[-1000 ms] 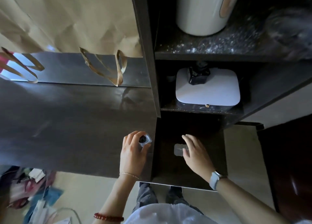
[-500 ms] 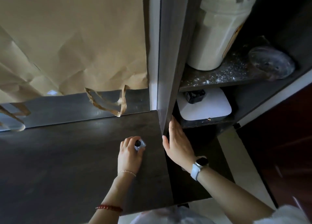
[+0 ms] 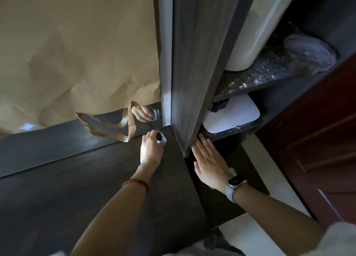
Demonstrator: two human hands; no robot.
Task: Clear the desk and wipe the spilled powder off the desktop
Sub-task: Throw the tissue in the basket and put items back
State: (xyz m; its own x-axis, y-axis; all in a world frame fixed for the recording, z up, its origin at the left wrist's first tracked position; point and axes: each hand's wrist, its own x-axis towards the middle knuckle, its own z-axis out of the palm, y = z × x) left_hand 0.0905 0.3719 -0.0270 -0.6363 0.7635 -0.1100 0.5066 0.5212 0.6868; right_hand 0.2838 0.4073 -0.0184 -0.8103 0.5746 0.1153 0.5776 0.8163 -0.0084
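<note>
holding: the left hand grips a small bottle with a dark cap, fingers curled round it
bottle spot: it sits at the back right corner of the desk, just beside the mirror strip and near the post
mirror: it shows the left hand and the bottle again, a bit higher up
right hand: the right hand is flat with straight fingers and holds nothing; the fingertips reach up by the low edge of the post, and i cannot tell if they touch it
watch: a watch with a pale band is on the right wrist
beads: a red bead band is on the left arm, and a thin chain is at the left wrist
bag: a big brown paper bag hangs over the back of the desk, and its handle droops down in front of the mirror strip
powder: white powder is spilled on the top shelf, on the right of the post
tub: a tall white tub stands on that dusty shelf
lid: a round dark lid lies on the same shelf, right of the tub
box: a flat white box sits on the shelf below, with a small black thing on top of it
floor: pale floor shows under the right arm
</note>
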